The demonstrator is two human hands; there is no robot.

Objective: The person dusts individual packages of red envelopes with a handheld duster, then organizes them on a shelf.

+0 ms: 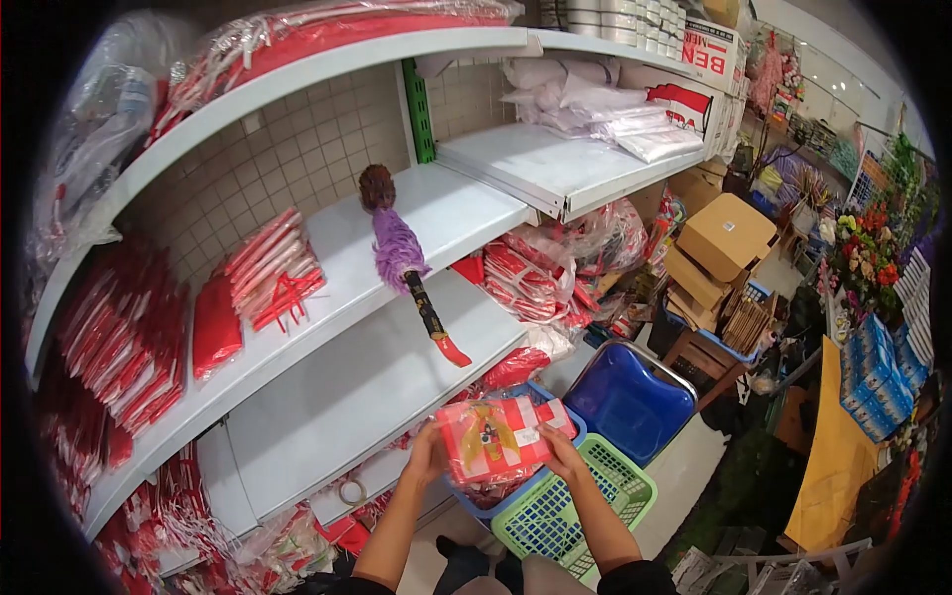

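Note:
Between my two hands is a flat red and white packet (491, 436) in clear plastic, with a yellow and dark figure on its front. My left hand (426, 454) is closed on its left edge, and my right hand (562, 453) grips the right edge. Below it are a blue basket (573, 412) holding wrapped red goods and a green plastic basket (620, 476). A duster (400, 248) with purple fluff and a dark, red-tipped handle lies across the shelf (466, 198) ahead, its handle jutting over the edge.
Stacks of plastic-wrapped red packets (273, 268) fill the left shelves. A roll of tape (352, 491) lies on the low shelf. A blue-seated chair (635, 397) stands right of the baskets, with cardboard boxes (729, 233) behind. A yellow board (828, 446) leans at far right.

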